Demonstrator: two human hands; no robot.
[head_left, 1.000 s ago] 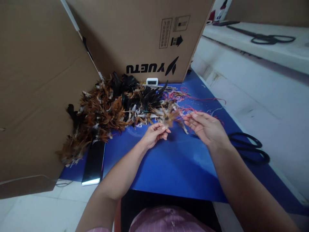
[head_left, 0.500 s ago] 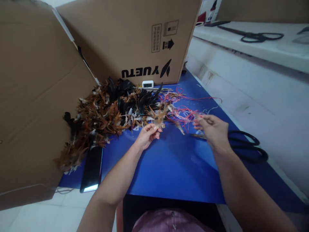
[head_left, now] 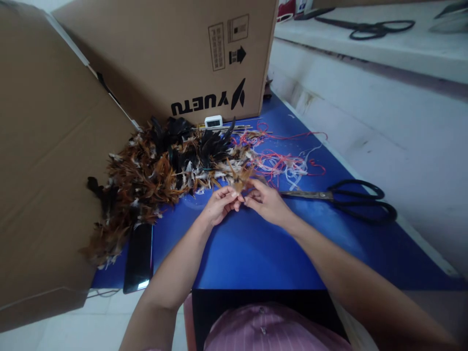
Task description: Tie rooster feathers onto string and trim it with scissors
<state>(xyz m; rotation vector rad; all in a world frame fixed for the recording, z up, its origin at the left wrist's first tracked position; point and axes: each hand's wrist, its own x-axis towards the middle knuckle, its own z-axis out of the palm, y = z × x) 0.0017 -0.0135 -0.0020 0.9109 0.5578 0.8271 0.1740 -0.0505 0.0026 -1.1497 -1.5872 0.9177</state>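
Note:
My left hand is closed in a pinch on a small bunch of brown feathers, whose tips point up and away from me. My right hand has its curled fingers and thumb right against the base of that bunch; anything between them is too small to make out. Beyond the hands a heap of brown and black feathers spreads across the blue table. Red and white strings lie tangled behind my right hand. Large black-handled scissors rest to its right.
Two cardboard surfaces, a printed box at the back and a panel on the left, wall in the table. A small white digital display stands before thin sticks. A phone lies left. More scissors sit on the ledge.
My right hand has moved left from beside the strings and scissors to the feather bunch in my left hand. The whole view has shifted slightly.

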